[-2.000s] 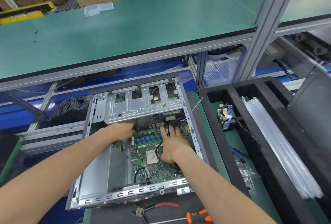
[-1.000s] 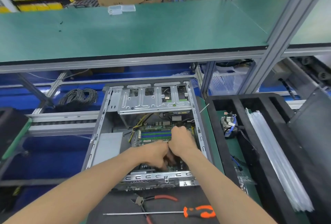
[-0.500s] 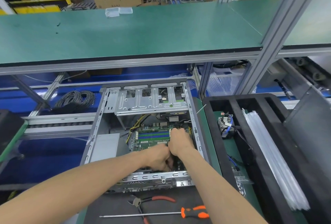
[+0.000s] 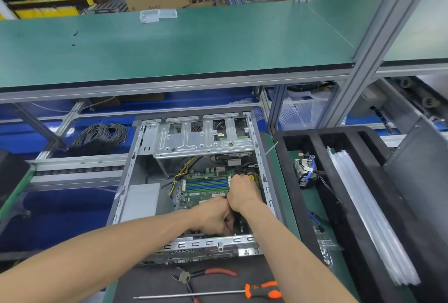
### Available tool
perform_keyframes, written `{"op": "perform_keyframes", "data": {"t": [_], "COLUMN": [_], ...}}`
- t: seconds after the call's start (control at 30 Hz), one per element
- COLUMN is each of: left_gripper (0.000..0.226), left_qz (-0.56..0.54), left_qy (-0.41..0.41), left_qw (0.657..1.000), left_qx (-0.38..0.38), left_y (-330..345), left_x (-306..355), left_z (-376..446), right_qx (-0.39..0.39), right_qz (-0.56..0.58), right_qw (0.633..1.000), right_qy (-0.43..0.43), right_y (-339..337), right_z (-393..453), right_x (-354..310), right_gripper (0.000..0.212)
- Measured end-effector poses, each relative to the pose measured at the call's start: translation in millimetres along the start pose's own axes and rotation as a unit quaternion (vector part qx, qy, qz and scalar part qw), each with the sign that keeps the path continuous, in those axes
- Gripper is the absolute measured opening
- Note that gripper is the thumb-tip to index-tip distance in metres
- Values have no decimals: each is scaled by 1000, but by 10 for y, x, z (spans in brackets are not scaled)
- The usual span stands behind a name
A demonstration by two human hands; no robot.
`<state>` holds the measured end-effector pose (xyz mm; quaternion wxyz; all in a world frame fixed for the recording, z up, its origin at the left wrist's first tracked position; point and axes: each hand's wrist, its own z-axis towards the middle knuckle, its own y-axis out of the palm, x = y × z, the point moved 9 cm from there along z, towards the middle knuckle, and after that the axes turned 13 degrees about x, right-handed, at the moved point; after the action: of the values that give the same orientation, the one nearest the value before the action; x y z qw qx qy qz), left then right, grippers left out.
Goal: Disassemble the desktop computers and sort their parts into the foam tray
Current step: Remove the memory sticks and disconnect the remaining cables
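Both hands had stayed bunched together over the circuit board (image 4: 206, 188) since the previous frame. Inside the open sheet-metal computer case (image 4: 135, 181), the left hand (image 4: 213, 215) was curled around something hidden; what it gripped could not be told. The right hand (image 4: 243, 190), knuckles up, likewise. Rightward, the black foam tray (image 4: 288, 181) held a finned cooler with blue cable (image 4: 304, 173) and clear plastic strips (image 4: 368, 213).

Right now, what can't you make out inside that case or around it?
Head view only:
- What the left hand and right hand hold: their own fingers hide it.
- Motherboard near part: covered by both hands.
- Pliers lower handle: cut by the bottom edge.
- Foam tray right side: cut off.
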<state>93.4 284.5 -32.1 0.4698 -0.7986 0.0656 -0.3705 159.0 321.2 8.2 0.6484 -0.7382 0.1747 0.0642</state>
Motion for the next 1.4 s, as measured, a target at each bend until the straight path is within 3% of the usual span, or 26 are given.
{"op": "perform_keyframes", "data": {"t": [0.53,1.4], "left_gripper": [12,12], "left_qz": [0,-69], "left_qy": [12,-34], "left_qw": [1000,997], "left_qx": [15,29], "left_y": [-55,-89], "left_x": [62,-36], "left_z": [-7,-34], "right_qx": [-1,-4], "right_qz": [-8,-3], "right_qw": [1000,1000], "right_qy": [7,11], "right_y": [22,43], "right_z": [52,33], "right_x": [4,14], "right_gripper": [18,22]}}
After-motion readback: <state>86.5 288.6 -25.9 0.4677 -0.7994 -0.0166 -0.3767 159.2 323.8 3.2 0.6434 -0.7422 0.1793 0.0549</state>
